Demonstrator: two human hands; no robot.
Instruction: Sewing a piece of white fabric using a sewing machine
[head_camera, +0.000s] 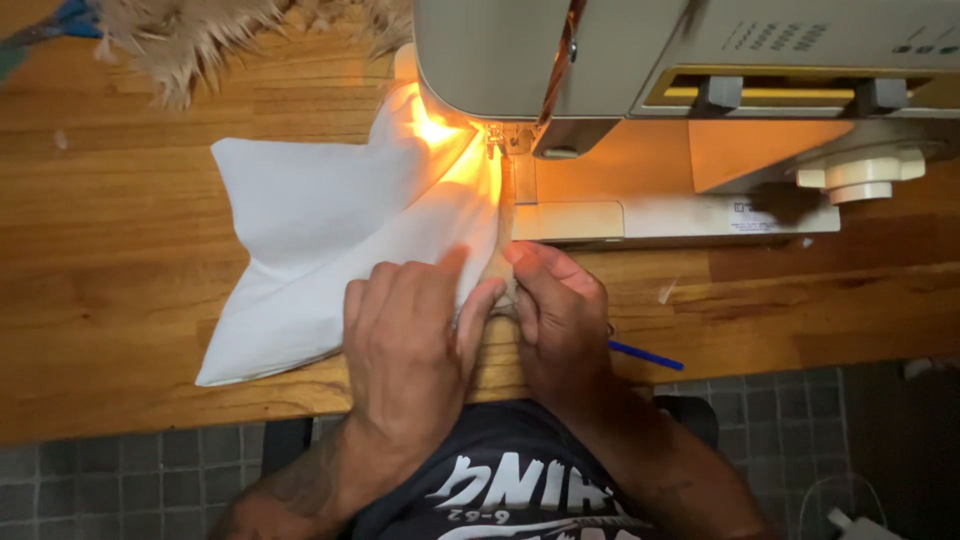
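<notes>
Sewing machine (650, 120) as landmark. White cloth (320, 230) lies left of it, edge under its needle. Left hand (405, 340) flat, pressing cloth; right hand (560, 315) pinches cloth edge. Blue pen (645, 355) in front; white label (770, 215) on base; tan fringe (190, 40) behind-left.

fabric (320, 240): plain white, no print; glows orange-yellow at its far right edge under the machine's lamp
sewing machine (690, 90): cream-beige body, a yellow strip across the far right part, pale cream round knob on the right
table (110, 260): warm honey-brown wood with darker grain streaks
fringe (210, 35): tan and beige strands at the far left
pen (645, 355): blue, just right of the right hand (560, 315)
shirt (520, 480): dark charcoal with white lettering
floor (120, 490): grey square tiles with paler grout lines
scissor handle (70, 20): blue, far left corner
</notes>
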